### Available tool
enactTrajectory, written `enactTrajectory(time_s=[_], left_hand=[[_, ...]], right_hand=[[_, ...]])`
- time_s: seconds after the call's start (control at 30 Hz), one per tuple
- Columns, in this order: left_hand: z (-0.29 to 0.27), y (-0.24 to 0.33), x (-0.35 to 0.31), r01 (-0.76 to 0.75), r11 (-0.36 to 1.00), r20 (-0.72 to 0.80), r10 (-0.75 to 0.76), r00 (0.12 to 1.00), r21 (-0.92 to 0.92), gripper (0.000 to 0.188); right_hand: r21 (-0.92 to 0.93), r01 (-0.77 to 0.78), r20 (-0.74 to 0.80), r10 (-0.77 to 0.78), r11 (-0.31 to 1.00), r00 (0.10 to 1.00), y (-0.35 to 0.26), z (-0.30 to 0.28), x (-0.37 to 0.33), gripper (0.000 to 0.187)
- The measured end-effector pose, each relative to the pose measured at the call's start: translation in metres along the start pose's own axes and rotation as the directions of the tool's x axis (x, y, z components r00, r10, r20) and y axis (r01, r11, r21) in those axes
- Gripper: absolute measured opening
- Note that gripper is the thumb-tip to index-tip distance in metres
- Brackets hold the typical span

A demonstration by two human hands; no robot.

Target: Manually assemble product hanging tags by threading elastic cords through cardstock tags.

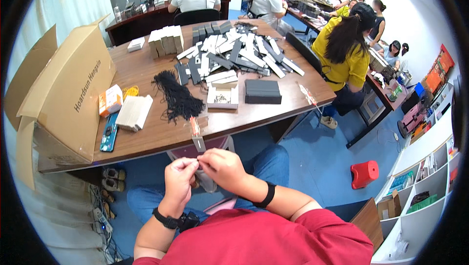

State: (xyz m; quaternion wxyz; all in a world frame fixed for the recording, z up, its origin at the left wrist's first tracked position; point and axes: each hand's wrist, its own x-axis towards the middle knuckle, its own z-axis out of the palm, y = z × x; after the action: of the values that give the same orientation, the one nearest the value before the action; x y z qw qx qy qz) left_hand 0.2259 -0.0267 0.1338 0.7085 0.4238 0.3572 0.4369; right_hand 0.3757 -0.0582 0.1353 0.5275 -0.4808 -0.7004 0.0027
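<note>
Seen from the head camera, a person in a red shirt (254,240) works seated at a wooden table (151,128). The left hand (180,178) and right hand (223,167) meet just below the table's near edge, both closed, thumbs and fingers pinched together; whatever lies between the fingertips is too small to tell. Just beyond them, a small grey piece (198,144) juts out over the edge, next to an orange-and-white strip (195,126).

Farther in on the tabletop lies a bundle of black cords (178,96), with a white tray (222,106) of small bits and a dark grey box (263,92) to its right. Behind them spreads a heap of black and white strips (239,52). A large cardboard carton (73,99) stands at left. Across the room, a co-worker in yellow (342,50) sits turned away.
</note>
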Motion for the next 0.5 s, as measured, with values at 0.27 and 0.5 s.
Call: enactTrajectory(time_s=[0.27, 0.5], left_hand=[[-0.016, -0.001, 0.0, -0.121, 0.928, 0.073, 0.101, 0.992, 0.354, 0.01], [-0.02, 0.002, -0.002, -0.253, 0.875, 0.106, 0.23, 0.967, 0.413, 0.01]], right_hand=[[-0.131, 0.074, 0.11, -0.059, 0.989, 0.992, -0.002, 0.0, 0.009, 0.01], [-0.091, 0.096, 0.025, -0.094, 0.991, 0.995, -0.013, -0.002, 0.011, 0.013]])
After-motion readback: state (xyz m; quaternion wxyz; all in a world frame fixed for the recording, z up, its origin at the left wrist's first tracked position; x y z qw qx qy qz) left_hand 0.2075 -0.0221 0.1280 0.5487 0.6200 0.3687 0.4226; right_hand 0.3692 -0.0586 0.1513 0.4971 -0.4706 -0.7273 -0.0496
